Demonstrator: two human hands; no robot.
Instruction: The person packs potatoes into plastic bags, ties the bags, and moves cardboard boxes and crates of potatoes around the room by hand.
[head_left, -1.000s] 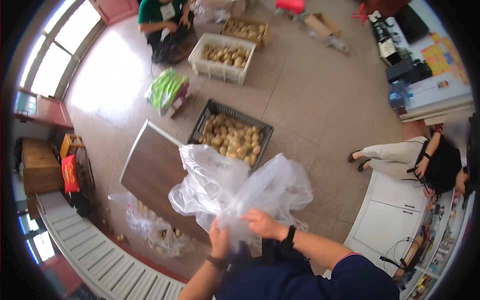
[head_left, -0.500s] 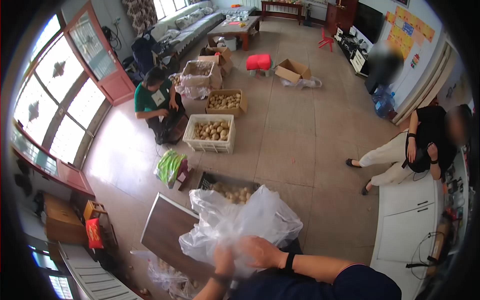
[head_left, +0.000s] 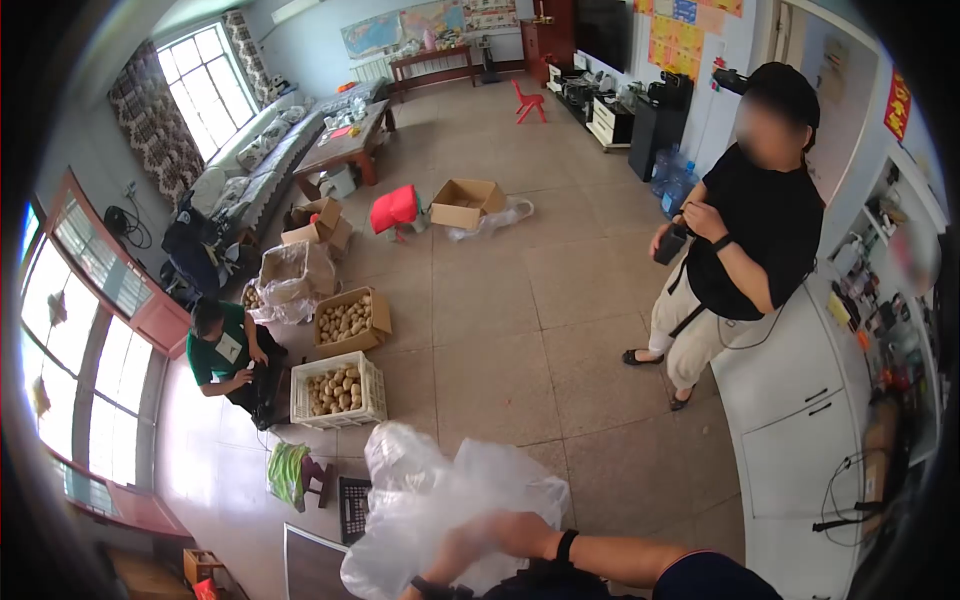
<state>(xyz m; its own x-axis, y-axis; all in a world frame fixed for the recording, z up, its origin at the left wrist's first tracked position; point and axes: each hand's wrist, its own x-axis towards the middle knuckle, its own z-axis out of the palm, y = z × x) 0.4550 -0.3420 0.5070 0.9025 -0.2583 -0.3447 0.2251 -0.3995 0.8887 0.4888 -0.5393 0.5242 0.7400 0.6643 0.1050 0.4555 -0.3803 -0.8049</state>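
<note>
A large translucent plastic bag [head_left: 420, 490] spreads out at the bottom centre, its upper part loose in two lobes. My left hand [head_left: 462, 548] and my right hand [head_left: 522, 535] are close together at its near side, both blurred, with fingers closed on the plastic. Beyond the bag, part of a black crate [head_left: 353, 508] shows, its contents hidden. To its left is a small stool with a green bag [head_left: 288, 473] on it. Farther off stand a white crate [head_left: 375, 388] and a cardboard box [head_left: 378, 318], both holding potatoes.
A seated person in green [head_left: 222, 350] is beside the white crate. Another person in black [head_left: 765, 215] stands at the white cabinets [head_left: 790, 420] on the right. An open cardboard box [head_left: 466, 203] and a red-topped stool [head_left: 394, 208] stand farther back. A board edge [head_left: 315, 565] shows bottom left.
The view has tilted up and turned right, so the black crate is now mostly hidden. Both hands still hold the bag. The person in black now appears upright, holding a dark object.
</note>
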